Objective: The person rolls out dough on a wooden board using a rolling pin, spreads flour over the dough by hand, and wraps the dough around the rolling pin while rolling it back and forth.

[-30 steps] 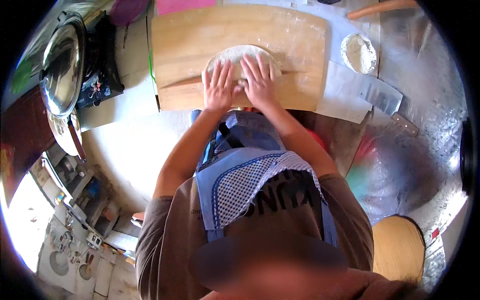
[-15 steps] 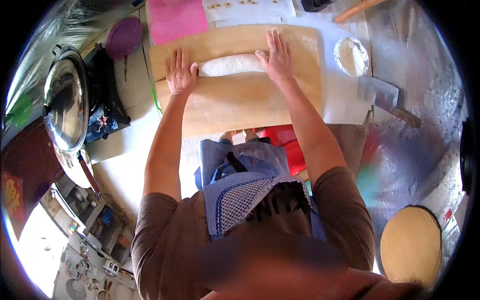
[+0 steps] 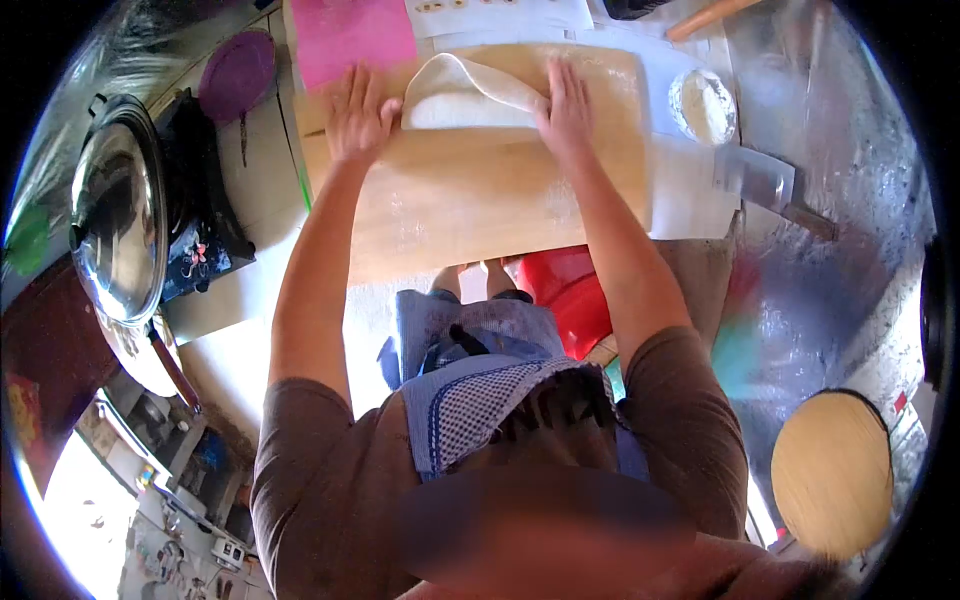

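On a wooden board (image 3: 450, 215) lies a sheet of pale, floured dough (image 3: 465, 105), its top edge arching up in a loose fold. My left hand (image 3: 360, 115) is at the dough's left end, fingers stretched away from me and thumb beside the dough. At the right end, my right hand (image 3: 568, 112) also has its fingers extended, with the thumb side against the dough's tip. Both hands are palm down and slightly blurred. Whatever lies under the palms and inside the dough is hidden.
A bowl of white flour (image 3: 703, 107) and a cleaver (image 3: 765, 180) are right of the board. A pink sheet (image 3: 352, 40) lies behind it. At left stand a lidded wok (image 3: 120, 210) and a purple plate (image 3: 237, 75). A round wooden board (image 3: 832, 475) is at lower right.
The dough was a compact, smooth roll; now part of it has lifted into a raised flap on the far side. My hands stay at its two ends, and the view has shifted slightly.
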{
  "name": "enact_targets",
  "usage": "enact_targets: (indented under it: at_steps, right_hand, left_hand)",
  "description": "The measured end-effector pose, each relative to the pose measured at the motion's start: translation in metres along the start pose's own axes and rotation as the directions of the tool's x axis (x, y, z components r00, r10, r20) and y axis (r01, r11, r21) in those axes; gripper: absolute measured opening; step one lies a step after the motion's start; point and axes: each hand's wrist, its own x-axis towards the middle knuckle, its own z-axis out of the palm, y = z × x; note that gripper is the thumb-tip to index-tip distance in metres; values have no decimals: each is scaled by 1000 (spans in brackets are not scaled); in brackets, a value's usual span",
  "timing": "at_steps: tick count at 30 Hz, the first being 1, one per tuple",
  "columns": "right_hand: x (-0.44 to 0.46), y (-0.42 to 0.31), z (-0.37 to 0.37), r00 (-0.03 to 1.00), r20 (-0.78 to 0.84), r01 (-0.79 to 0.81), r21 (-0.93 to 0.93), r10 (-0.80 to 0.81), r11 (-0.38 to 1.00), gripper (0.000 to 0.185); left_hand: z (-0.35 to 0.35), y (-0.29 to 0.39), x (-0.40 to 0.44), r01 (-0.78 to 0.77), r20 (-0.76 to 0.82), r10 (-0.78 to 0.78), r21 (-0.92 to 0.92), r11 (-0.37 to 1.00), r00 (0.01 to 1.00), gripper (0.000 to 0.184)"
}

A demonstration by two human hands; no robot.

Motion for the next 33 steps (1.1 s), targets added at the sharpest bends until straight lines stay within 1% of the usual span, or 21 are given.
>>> enact_targets:
  at_steps: [2,5,8,9,12,13,14,16,17,18,20,21,22,24,25,26,27,29,30,32,33]
  right_hand:
    - [-47,-5,-12,988,64,147,-83,-142,986,83]
    - [-100,-30,-30,993,40,112,-49,-110,993,88]
    - [-137,-48,-40,989,141,60,-163,-37,985,88]
    - [-150,-54,-46,980,197,54,-109,-32,993,86]
    - [-192,-67,-57,950,310,66,-140,-20,988,82]
    - [-199,-69,-60,950,308,86,-90,-55,992,72]
    - [-196,-67,-60,952,301,90,-96,-58,991,72]
    - [-174,-68,-67,971,213,72,155,-104,985,56]
    - [-161,-71,-73,986,122,90,182,-114,979,40]
    - [-144,-68,-74,990,75,94,278,-119,956,29]
    - [-117,-60,-67,973,195,-208,493,126,845,22]
    - [-106,-56,-61,975,188,-198,496,118,846,22]
    - [-95,-53,-54,961,259,-226,551,93,804,21]
    - [-80,-46,-40,941,331,-264,602,66,754,20]
    - [-73,-43,-33,931,330,-15,456,-154,890,24]
    - [-66,-41,-26,858,368,259,294,-359,920,28]
    - [-57,-42,-23,856,371,254,303,-359,918,28]
    - [-27,-47,-26,820,170,561,-47,-547,826,37]
    - [-16,-44,-26,820,169,560,-35,-547,828,37]
    - [1,-31,-23,911,136,409,-179,-389,895,45]
    - [6,-23,-19,913,133,404,-173,-385,898,45]
  left_hand:
    - [-27,7,-36,-110,139,95,101,989,986,61]
    - [-48,15,-94,-98,158,103,-43,994,982,57]
    - [-69,22,-124,-111,258,102,19,994,961,60]
    - [-77,26,-131,-112,264,101,26,993,959,59]
    - [-80,27,-161,-130,254,120,22,991,960,53]
    - [-78,29,-167,-162,130,160,6,987,978,42]
    - [-78,28,-172,-165,120,163,5,986,979,42]
    - [-80,25,-181,-67,201,82,-81,994,976,35]
    - [-82,21,-186,-91,201,96,-34,995,975,33]
    - [-87,16,-191,-97,175,120,-132,986,977,33]
    - [-105,9,-208,-17,197,54,-183,983,979,31]
    - [-110,-2,-225,33,233,13,-190,981,972,28]
    - [-114,-13,-243,85,272,-30,-195,977,962,26]
    - [-133,-21,-272,277,291,-216,-185,943,932,21]
    - [-141,-23,-282,345,294,-283,-186,920,913,20]
    - [-146,-25,-289,413,297,-350,-184,892,888,19]
    - [-147,-25,-295,442,260,-384,-220,870,886,20]
    - [-144,-8,-290,481,249,-425,-244,842,870,19]
    - [-142,4,-283,511,239,-457,-276,814,857,19]
    - [-134,36,-252,504,231,-449,-335,796,863,18]
    - [-123,48,-236,457,215,-404,-344,820,889,20]
